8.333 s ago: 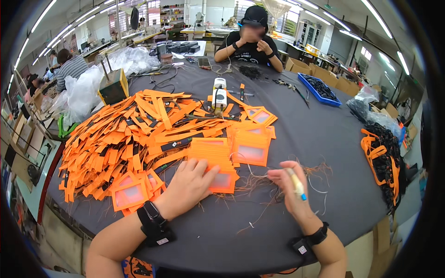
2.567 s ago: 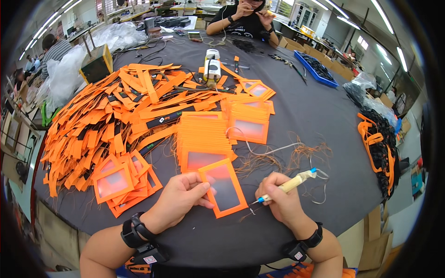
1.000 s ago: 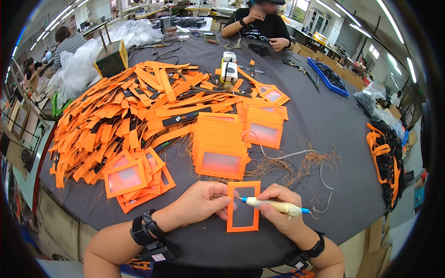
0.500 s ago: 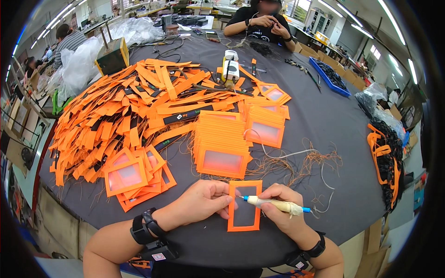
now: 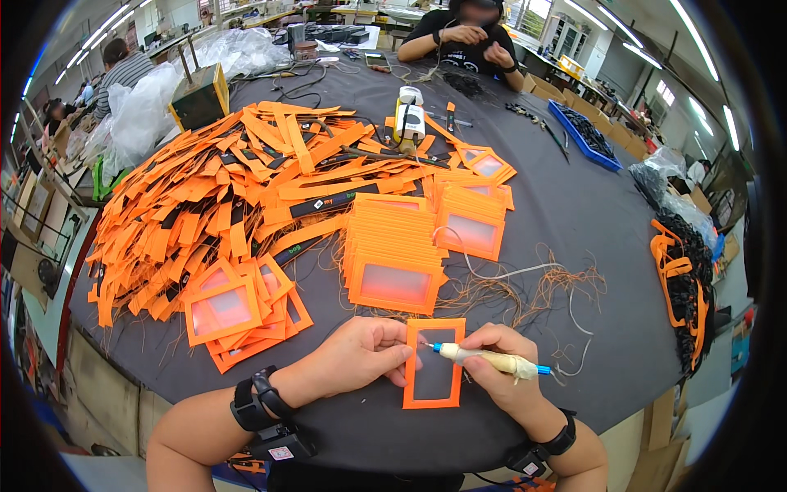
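Near the table's front edge, my left hand (image 5: 373, 353) pinches the left side of an orange-bordered rectangular frame (image 5: 432, 403) with a see-through window. The frame stands lengthwise toward me. In my right hand (image 5: 507, 381) is a pen-shaped corded tool (image 5: 496, 362), wrapped in cream tape with blue ends. Its thin tip points left, at the frame's left border by my left fingertips. Whether the tip touches the border is too small to tell. Just beyond lies a neat overlapping stack of similar orange frames (image 5: 393, 309).
A big heap of orange and black straps (image 5: 180, 213) covers the left. Loose frames (image 5: 221, 336) lie before it. Cut threads (image 5: 566, 279) and the tool's pale cord (image 5: 525, 271) spread at right. Farther are a white-yellow device (image 5: 409, 123), a blue tray (image 5: 584, 135) and a person (image 5: 467, 41).
The frame's top and the tool's tip have shifted very slightly right. Across the table, the other person's hands have moved apart. My grip on both things is the same.
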### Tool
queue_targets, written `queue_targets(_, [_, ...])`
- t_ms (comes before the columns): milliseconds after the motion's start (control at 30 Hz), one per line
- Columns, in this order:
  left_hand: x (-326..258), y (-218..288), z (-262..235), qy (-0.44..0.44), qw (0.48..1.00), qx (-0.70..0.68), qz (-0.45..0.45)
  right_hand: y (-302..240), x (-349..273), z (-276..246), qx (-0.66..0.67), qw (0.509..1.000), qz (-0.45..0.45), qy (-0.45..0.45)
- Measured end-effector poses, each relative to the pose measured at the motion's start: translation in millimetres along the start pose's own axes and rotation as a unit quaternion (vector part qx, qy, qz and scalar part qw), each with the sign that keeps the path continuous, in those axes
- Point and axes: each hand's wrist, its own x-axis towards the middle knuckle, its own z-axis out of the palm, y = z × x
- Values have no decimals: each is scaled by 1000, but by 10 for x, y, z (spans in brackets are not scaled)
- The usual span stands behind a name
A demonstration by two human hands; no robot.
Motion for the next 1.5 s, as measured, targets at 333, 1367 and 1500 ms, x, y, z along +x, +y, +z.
queue_targets(333, [2, -3, 1, 1, 1000, 0, 1, -2, 6, -2, 11, 1000, 5, -4])
queue_targets(1367, [-8, 39, 23, 3, 1000, 18, 0, -24, 3, 10, 32, 999, 27, 13])
queue_targets(1500, [-12, 45, 23, 3, 1000, 21, 0, -34, 1, 11, 36, 999, 34, 12])
